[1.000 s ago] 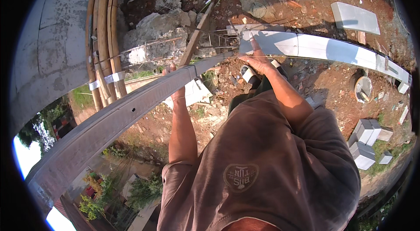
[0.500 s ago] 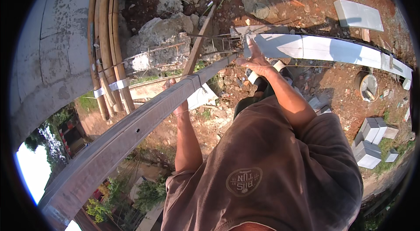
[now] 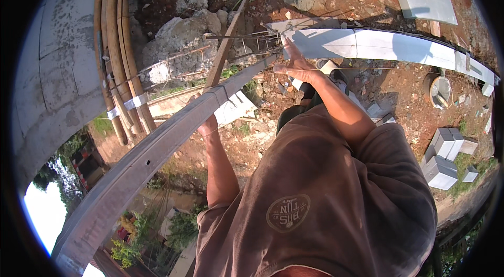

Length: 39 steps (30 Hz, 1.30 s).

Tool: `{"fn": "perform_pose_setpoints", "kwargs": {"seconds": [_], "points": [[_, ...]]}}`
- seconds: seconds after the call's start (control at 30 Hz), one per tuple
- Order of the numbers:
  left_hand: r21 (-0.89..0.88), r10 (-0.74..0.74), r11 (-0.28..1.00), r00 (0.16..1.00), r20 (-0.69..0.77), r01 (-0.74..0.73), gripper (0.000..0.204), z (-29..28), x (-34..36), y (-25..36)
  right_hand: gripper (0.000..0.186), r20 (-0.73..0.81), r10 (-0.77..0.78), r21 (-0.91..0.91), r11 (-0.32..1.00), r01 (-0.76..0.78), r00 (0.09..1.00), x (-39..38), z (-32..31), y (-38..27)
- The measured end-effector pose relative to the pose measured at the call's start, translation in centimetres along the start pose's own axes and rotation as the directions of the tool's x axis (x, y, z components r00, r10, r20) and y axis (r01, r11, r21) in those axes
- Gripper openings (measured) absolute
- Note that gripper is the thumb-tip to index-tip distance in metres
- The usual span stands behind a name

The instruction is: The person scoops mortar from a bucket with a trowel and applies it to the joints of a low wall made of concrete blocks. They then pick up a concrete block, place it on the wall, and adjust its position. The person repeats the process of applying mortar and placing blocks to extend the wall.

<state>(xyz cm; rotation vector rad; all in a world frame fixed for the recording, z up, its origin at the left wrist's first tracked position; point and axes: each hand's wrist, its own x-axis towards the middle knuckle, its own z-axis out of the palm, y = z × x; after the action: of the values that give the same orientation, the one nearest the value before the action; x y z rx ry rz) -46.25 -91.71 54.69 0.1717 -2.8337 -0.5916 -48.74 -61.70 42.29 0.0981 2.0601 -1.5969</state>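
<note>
A long grey beam [image 3: 173,129] with a small dark hole runs from the lower left up to the middle. My left hand [image 3: 208,124] is wrapped round it from the near side. Part of that hand is hidden behind the beam, and fingertips show at its far edge. My right hand [image 3: 303,67] is open, thumb and forefinger stretched apart. Its forefinger reaches to the left end of a low wall of pale blocks [image 3: 378,46], where the beam's far end also lies. A thin string [image 3: 367,68] runs rightward from near this hand along the wall.
Steel rebar [image 3: 247,43] juts out by the wall's end, crossed by a wooden plank [image 3: 227,43]. Bamboo poles [image 3: 118,41] stand at left against a grey wall [image 3: 58,62]. A loose block [image 3: 425,5], a bucket [image 3: 441,92] and stacked blocks [image 3: 443,159] lie rightward; rubble covers the ground.
The whole view has shifted slightly, so most things sit a little farther left and higher. Both hands keep nearly the same places on the beam and at the wall's end.
</note>
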Motion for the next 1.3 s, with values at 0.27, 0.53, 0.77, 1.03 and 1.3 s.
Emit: {"fn": "perform_pose_setpoints", "kwargs": {"seconds": [0.27,0.53,0.77,1.03,1.3], "points": [[-0.164,-0.130,0.979,0.991,-0.030,0.124,0.026,-0.2,-0.3,1.1,0.129,0.041,0.015,-0.019,1.000,-0.014,0.999,-0.5,-0.3,-0.8],[-0.064,-0.125,0.991,0.986,-0.111,0.118,0.027,1.4,-3.2,-4.5,0.092,-0.171,-0.190,-0.058,0.981,0.183,0.967,-4.6,2.1,-4.3],[-0.187,-0.119,0.978,0.981,-0.155,0.089,0.028,2.1,-2.9,-4.4,0.070,-0.114,-0.379,-0.192,0.915,0.354,0.919,-4.6,5.4,-9.7],[-0.169,-0.188,0.972,0.971,-0.146,0.163,0.027,1.4,-2.9,-3.6,0.048,-0.103,-0.506,-0.244,0.847,0.472,0.856,-2.9,7.1,-9.7],[-0.340,-0.430,0.842,0.902,0.049,0.420,0.037,-0.3,-5.5,3.4,0.052,-0.090,-0.419,-0.240,0.890,0.389,0.903,-2.7,6.8,-9.3]]}}
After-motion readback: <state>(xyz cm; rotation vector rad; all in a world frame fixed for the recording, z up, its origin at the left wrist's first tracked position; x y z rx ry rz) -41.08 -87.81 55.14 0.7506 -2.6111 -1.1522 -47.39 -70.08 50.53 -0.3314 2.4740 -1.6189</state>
